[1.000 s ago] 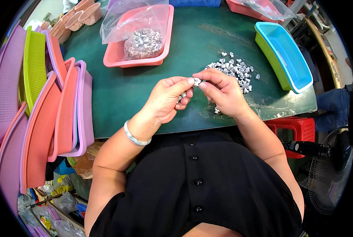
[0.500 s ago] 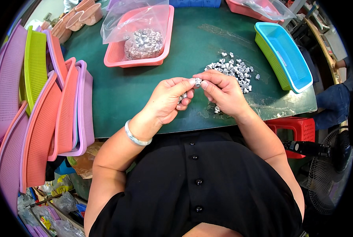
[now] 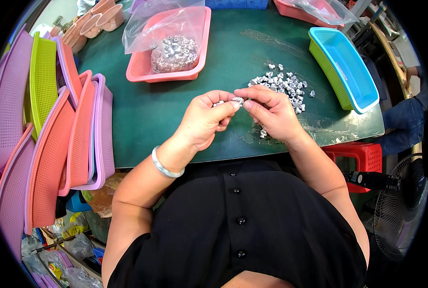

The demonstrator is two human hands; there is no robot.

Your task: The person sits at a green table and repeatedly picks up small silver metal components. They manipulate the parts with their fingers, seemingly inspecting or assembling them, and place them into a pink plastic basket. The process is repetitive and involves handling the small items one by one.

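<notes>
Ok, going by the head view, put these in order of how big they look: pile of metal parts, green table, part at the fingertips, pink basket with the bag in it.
1. Green table
2. Pink basket
3. Pile of metal parts
4. Single metal part

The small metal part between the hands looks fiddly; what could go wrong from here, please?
The small metal part, pinched by the fingers of the left hand, could slip. The extra pieces tucked in that hand might spill. Anything dropped could mix with the similar loose parts on the table.
</notes>
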